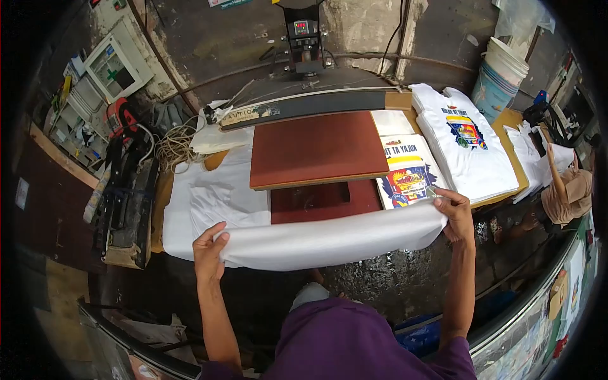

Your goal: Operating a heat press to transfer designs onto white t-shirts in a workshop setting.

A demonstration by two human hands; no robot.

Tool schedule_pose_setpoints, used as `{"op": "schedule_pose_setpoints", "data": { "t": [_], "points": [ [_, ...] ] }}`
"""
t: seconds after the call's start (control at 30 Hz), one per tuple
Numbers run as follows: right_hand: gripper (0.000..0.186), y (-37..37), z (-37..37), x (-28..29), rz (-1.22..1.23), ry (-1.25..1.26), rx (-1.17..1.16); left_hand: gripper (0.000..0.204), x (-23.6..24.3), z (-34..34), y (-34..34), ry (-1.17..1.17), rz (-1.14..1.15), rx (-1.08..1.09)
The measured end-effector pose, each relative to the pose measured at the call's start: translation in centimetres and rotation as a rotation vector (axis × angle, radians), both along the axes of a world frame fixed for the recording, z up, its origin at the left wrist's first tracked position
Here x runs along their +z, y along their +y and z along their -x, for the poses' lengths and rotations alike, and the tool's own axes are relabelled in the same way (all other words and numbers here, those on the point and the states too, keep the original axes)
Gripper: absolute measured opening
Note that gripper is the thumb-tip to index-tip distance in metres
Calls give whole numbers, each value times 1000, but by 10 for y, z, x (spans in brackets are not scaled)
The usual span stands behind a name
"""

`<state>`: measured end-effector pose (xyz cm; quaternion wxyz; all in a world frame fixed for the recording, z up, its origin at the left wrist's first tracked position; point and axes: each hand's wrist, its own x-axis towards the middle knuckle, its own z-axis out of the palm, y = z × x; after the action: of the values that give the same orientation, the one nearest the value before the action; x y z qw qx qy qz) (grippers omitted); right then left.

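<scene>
A plain white T-shirt (335, 239), gathered into a wide band, stretches between my two hands at the near edge of the heat press. My left hand (209, 252) pinches its left end between thumb and fingers. At the other end, my right hand (455, 214) grips the cloth near its corner, a little higher up. Behind the shirt lies the press's red-brown upper board (320, 151), with a second red surface (364, 197) below it. Several printed sheets (413, 170) with a colourful design sit just beyond my right hand.
Left of the press lies a pile of white shirts (221, 193); to the right is a stack of printed white shirts (472, 155). A coil of rope (177, 149) and another press (123, 183) stand left. Buckets (500, 79) stand far right, and another person (567, 193) works nearby.
</scene>
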<state>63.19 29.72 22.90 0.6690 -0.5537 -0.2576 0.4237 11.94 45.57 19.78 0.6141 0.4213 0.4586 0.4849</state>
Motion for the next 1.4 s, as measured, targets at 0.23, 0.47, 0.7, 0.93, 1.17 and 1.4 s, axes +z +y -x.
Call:
{"op": "schedule_pose_setpoints", "data": {
  "t": [0.23,0.47,0.7,0.93,1.17,1.4],
  "points": [
    [55,-23,16,25,-7,-293,140,58,28,-9,-32,208,-299,-107],
    [80,-22,2,13,9,-590,194,90,38,-2,-26,161,-319,-242],
    [86,-19,1,-5,163,-598,160,92,8,-10,-15,182,-251,-195],
    [55,214,-75,20,-132,-494,349,72,57,-19,197,547,-325,-157],
    [48,423,-280,-132,-39,-486,152,58,-4,-82,353,963,-299,-223],
    [48,390,-228,-174,82,-535,124,56,-73,-32,345,1100,-413,-183]
  ]
}}
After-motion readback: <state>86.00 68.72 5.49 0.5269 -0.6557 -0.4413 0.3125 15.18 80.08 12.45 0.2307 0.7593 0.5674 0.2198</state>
